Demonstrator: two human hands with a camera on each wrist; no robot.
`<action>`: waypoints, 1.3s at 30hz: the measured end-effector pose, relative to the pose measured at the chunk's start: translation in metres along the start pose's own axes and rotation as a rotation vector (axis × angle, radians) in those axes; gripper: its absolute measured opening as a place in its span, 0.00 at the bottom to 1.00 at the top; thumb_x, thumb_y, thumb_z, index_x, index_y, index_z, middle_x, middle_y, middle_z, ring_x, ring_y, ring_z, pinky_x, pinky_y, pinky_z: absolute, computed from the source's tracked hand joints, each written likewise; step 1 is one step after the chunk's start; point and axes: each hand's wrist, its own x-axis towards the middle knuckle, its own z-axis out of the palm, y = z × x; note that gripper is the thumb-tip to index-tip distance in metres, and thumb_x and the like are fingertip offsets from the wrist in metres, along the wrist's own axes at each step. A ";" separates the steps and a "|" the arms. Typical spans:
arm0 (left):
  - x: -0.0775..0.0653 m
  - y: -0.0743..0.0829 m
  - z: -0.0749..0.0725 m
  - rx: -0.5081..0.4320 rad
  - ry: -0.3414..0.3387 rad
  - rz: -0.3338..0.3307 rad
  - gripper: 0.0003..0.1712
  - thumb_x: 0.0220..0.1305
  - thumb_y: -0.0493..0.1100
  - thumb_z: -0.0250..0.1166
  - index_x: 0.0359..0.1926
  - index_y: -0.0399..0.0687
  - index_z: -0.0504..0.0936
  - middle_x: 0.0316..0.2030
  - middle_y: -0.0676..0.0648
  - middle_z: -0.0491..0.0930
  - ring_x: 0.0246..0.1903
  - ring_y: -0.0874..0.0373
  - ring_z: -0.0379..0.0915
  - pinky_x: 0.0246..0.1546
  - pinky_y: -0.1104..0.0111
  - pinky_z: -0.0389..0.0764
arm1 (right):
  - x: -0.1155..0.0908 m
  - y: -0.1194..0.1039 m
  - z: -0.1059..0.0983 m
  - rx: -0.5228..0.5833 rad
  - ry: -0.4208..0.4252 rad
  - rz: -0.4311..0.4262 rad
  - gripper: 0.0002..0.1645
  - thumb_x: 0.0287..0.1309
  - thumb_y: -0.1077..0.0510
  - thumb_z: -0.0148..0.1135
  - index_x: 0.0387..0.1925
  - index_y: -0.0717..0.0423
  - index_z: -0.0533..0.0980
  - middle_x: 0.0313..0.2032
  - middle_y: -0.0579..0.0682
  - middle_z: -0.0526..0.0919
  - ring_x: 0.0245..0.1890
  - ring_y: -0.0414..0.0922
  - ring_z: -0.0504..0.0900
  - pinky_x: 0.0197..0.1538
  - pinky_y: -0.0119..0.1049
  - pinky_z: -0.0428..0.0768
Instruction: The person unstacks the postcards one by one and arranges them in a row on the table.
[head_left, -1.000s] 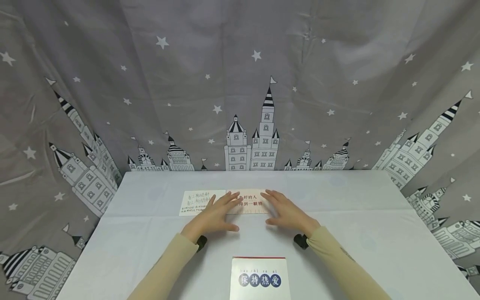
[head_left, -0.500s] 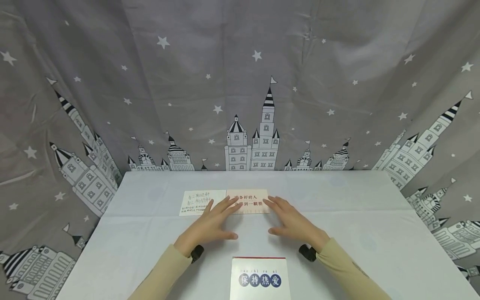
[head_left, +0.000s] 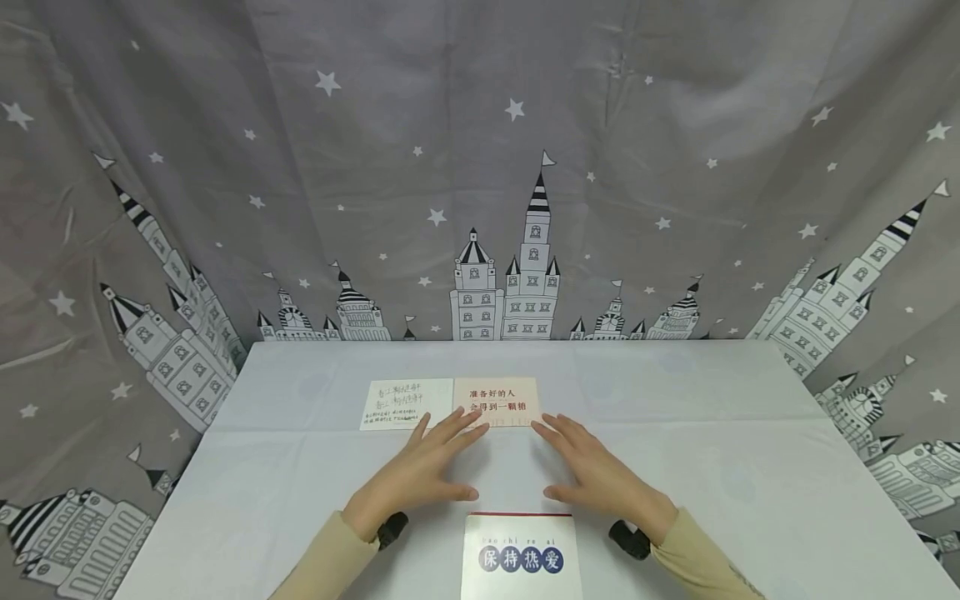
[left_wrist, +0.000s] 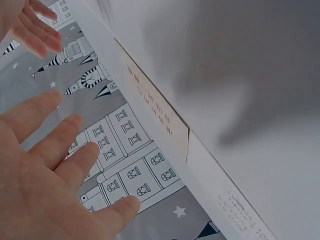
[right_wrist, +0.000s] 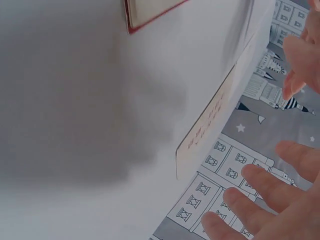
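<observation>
Two cards lie edge to edge towards the table's back in the head view. On the left one, a white card (head_left: 397, 393), is dark handwriting; the pale pink card (head_left: 506, 388) carries red printed characters. My left hand (head_left: 420, 473) hovers with fingers spread, its fingertips over the pink card's lower edge. Opposite it, my right hand (head_left: 609, 482) has its fingers extended just below that card's right corner. Neither hand holds anything. Between and below the hands lies a white booklet (head_left: 521, 533) with blue circled characters and a red top edge; the frame cuts off its lower part.
A white cloth covers the table (head_left: 712, 467). Behind it hangs a grey curtain (head_left: 375, 192) printed with castles and stars. Dark wrist cameras sit under both wrists, and shadows of the hands fall on the cloth in the wrist views.
Both hands have drawn back from the cards towards the booklet, the right one also shifting a little rightwards. More of the pink card's print now shows. Cards and booklet stay in place.
</observation>
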 end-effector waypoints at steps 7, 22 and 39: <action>-0.011 0.007 0.009 -0.021 -0.009 0.026 0.49 0.48 0.56 0.73 0.70 0.46 0.64 0.71 0.43 0.56 0.70 0.41 0.45 0.64 0.36 0.42 | -0.017 -0.005 0.001 -0.021 0.024 -0.011 0.51 0.49 0.50 0.72 0.70 0.58 0.58 0.69 0.62 0.59 0.67 0.63 0.56 0.64 0.59 0.61; -0.032 0.028 0.025 -0.041 -0.056 0.023 0.51 0.46 0.59 0.73 0.69 0.48 0.65 0.70 0.46 0.58 0.69 0.43 0.49 0.64 0.37 0.44 | -0.047 -0.017 0.011 0.010 0.014 0.003 0.51 0.48 0.48 0.72 0.71 0.53 0.59 0.69 0.59 0.59 0.67 0.61 0.58 0.61 0.60 0.66; -0.056 0.043 0.043 -0.029 -0.106 0.046 0.52 0.46 0.70 0.65 0.70 0.53 0.65 0.70 0.48 0.59 0.69 0.45 0.52 0.63 0.40 0.52 | -0.075 -0.029 0.031 0.025 -0.079 0.037 0.53 0.49 0.33 0.64 0.72 0.48 0.57 0.69 0.58 0.59 0.65 0.59 0.62 0.55 0.57 0.73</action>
